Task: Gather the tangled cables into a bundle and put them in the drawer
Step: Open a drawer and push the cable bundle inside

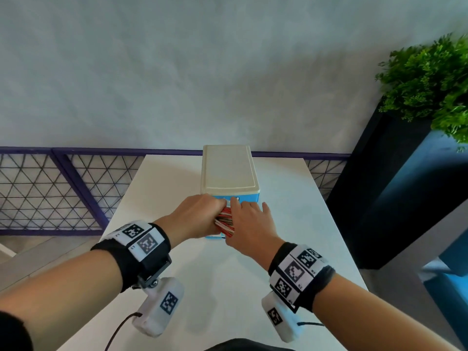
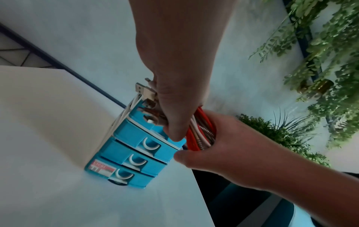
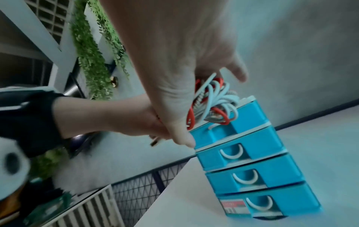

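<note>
Cables (image 1: 225,222) bunched red and white, gripped between left hand (image 1: 196,216) and right hand (image 1: 249,228), pressed over open top drawer (image 3: 231,122) of blue drawer unit (image 2: 134,152) mid-surface (image 1: 291,224), margins bare all round.

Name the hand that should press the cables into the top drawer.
Right, probably: the right hand covers the cables over the drawer, while the left hand only grips their plugs.

A white table (image 1: 291,224) is set against a grey wall (image 1: 177,72) — behind it, a purple-framed wire mesh panel (image 1: 50,191) is seen. A leafy green plant (image 1: 425,79) is held in a tall black planter (image 1: 374,186) at the right.
</note>
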Available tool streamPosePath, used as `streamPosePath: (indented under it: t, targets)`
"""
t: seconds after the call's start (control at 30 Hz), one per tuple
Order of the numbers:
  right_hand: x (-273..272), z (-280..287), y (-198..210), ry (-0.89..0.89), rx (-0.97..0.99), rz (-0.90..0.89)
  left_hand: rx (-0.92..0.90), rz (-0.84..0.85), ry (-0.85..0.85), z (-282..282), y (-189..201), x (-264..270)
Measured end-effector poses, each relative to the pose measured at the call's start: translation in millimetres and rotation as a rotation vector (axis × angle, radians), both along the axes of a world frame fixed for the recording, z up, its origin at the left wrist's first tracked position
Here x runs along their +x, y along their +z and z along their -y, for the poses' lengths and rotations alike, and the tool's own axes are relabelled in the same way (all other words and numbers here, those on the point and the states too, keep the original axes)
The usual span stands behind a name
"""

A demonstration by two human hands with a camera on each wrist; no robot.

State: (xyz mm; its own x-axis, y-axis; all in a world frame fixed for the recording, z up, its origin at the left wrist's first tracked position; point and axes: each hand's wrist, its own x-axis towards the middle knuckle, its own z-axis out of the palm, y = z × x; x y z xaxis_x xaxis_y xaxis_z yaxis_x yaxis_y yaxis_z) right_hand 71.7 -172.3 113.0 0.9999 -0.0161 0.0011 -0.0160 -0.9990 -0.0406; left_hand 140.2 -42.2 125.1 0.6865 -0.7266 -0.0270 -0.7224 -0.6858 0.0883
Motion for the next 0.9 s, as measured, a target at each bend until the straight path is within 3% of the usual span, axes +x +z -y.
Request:
streamPosePath:
  t: [0.1,0.23,0.3,0.4,0.5,0.57,0.67,0.9]
  targets:
    - [3.2,6.7,-3.1,0.050,0.123,-0.043,-0.040,-0.074,0.010,-2.6,-3.8,-5.5]
    - [6.2,15.5,-11.0,0.087,0.121,-0.098,0.002,-0.142,0.036,1.3,-11.8,-5.1]
    - [8.2,20.0,-13.8,0.097,0.109,-0.124,-0.001,-0.267,0.019,3.0,-11.0,-2.1]
    - [13.0,30.5,-11.3,0.101,0.076,-0.120,-0.205,-0.475,-0.014,1.7,-0.9,12.0]
    - [19.6,38.0,-7.7,0.097,0.070,-0.096,-0.367,-0.331,0.071,-3.4,0.0,41.3]
    - [26.0,38.0,-7.3,0.102,0.078,-0.087,-0.312,-0.260,0.098,-5.8,-6.1,57.1]
    - [38.6,34.5,-10.5,0.110,0.059,-0.091,-0.195,-0.280,0.093,-4.6,-17.8,66.4]
    - [55.4,29.0,-25.7,0.098,0.017,-0.130,-0.136,-0.134,0.085,0.1,-17.2,73.6]
